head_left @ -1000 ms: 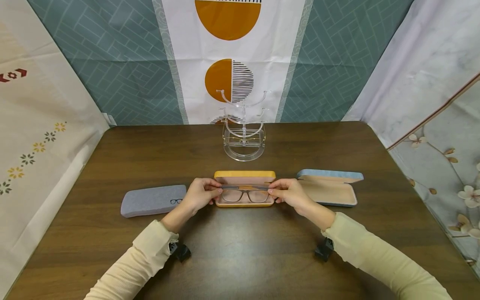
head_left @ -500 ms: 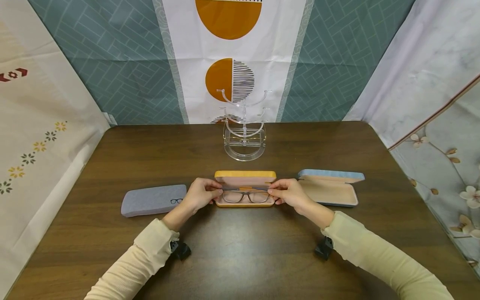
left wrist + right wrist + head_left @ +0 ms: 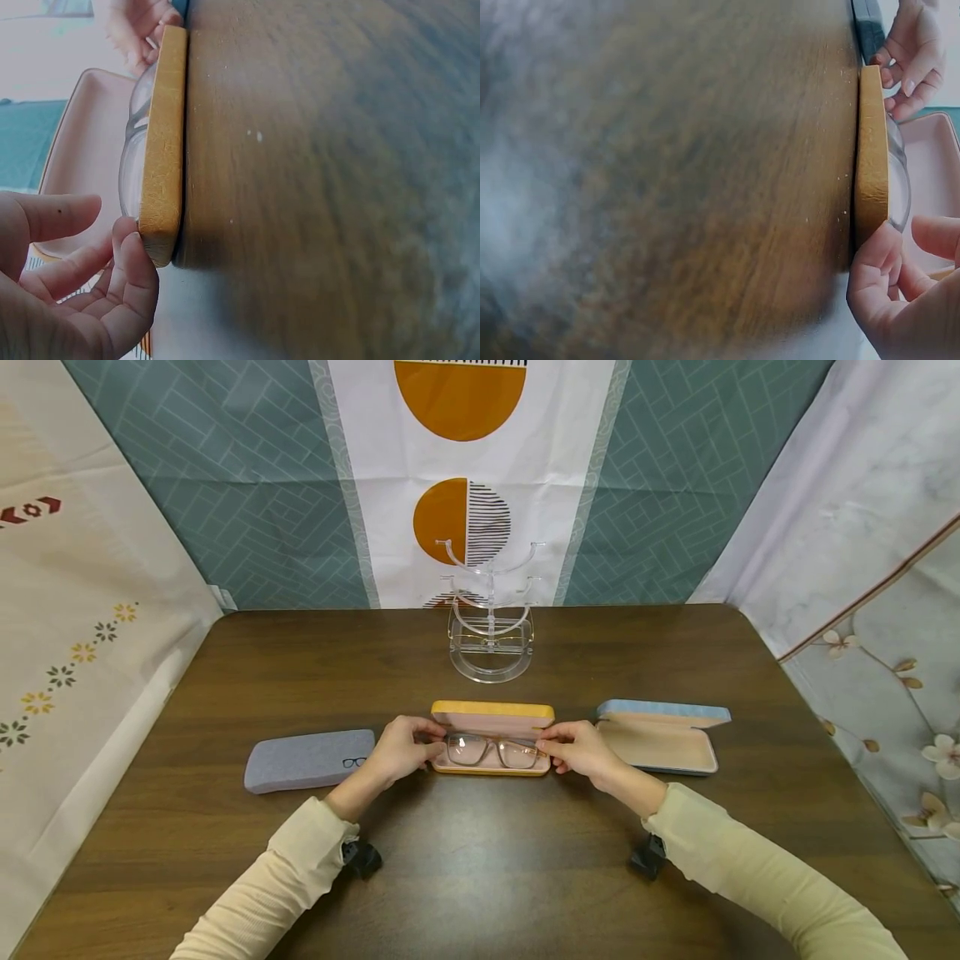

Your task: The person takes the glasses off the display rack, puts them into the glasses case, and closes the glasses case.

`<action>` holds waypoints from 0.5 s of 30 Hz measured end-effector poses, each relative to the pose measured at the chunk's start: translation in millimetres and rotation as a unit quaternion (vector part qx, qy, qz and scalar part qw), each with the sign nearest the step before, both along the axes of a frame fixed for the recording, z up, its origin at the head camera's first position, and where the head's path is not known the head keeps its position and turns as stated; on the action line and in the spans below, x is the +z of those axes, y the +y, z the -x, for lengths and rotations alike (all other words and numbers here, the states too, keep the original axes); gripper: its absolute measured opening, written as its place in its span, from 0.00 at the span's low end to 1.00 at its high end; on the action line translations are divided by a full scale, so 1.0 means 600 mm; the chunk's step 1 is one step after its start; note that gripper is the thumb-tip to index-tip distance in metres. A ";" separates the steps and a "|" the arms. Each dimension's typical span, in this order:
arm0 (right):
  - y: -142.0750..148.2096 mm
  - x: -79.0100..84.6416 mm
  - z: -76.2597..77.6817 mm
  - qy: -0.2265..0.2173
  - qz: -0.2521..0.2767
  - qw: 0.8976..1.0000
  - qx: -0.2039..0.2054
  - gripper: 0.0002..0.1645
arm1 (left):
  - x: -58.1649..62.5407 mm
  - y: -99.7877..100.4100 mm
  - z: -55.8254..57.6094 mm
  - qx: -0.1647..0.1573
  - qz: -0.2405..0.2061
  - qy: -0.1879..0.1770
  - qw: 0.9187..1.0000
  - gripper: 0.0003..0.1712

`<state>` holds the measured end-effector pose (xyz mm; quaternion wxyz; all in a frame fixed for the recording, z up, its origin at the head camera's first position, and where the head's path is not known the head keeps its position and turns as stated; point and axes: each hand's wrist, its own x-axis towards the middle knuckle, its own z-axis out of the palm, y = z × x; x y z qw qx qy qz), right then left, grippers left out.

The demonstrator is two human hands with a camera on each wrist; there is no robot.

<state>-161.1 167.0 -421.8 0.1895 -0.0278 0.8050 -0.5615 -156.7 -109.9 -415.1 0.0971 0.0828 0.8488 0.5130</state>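
Observation:
A pair of eyeglasses [image 3: 491, 750] with a thin brownish frame lies in the opened yellow glasses case [image 3: 491, 708], its left end slightly higher in the head view. At the case's left end is my left hand [image 3: 405, 747]. Its thumb and forefinger stand apart in the left wrist view, and the lower fingers [image 3: 139, 270] touch the case's corner. My right hand [image 3: 581, 747] is at the opposite end. The right wrist view has its thumb [image 3: 934, 234] away from the other fingers, which touch the case end. The folded temples are mostly hidden.
To the left lies a closed grey glasses case [image 3: 311, 762]. A blue case [image 3: 660, 747] with a beige lining stands opened on the right. Behind the yellow case is a clear tiered display stand [image 3: 491, 668]. All rest on the dark wooden table [image 3: 480, 860].
The eyeglasses have settled into the yellow case, and their temples have dropped out of sight behind the lenses. Both hands stay at the case ends, with thumbs now apart from the frame.

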 end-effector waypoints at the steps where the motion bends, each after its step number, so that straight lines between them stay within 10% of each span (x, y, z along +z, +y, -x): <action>1: 0.000 0.001 -0.001 -0.001 -0.001 1.000 0.000 0.13 | 0.000 -0.001 0.000 -0.002 -0.002 -0.001 1.000 0.10; 15: 0.017 0.017 -0.009 0.006 0.047 0.999 -0.013 0.16 | 0.007 -0.016 -0.011 0.006 -0.048 0.006 0.999 0.10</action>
